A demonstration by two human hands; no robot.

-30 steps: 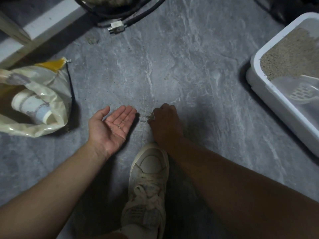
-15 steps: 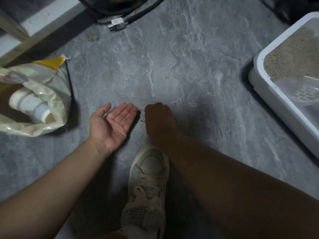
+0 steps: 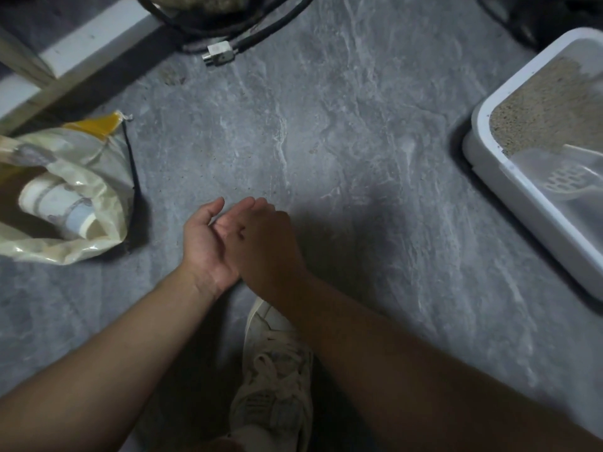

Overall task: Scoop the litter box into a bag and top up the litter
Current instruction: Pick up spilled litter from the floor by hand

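Observation:
My left hand (image 3: 205,243) lies palm up just above the grey floor, fingers relaxed and slightly cupped. My right hand (image 3: 270,252) is over it, back toward the camera, and its fingers point down into the left palm, hidden from view. A few small grains show on the palm. The white litter box (image 3: 483,164) stands at the right edge with tan litter (image 3: 548,109) in its far part. A pale slotted scoop (image 3: 567,182) lies in its near part. An open cream and yellow bag (image 3: 81,158) lies on the floor at the left.
A paper cup (image 3: 58,207) lies inside the bag. My white sneaker (image 3: 274,380) is planted below the hands. Black cables with a white plug (image 3: 219,55) lie at the top, beside a white ledge (image 3: 91,40). Scattered litter grains dot the floor (image 3: 359,141).
My right hand has lifted off the floor and moved left over my left palm. The left hand has stayed palm up and cupped a little more.

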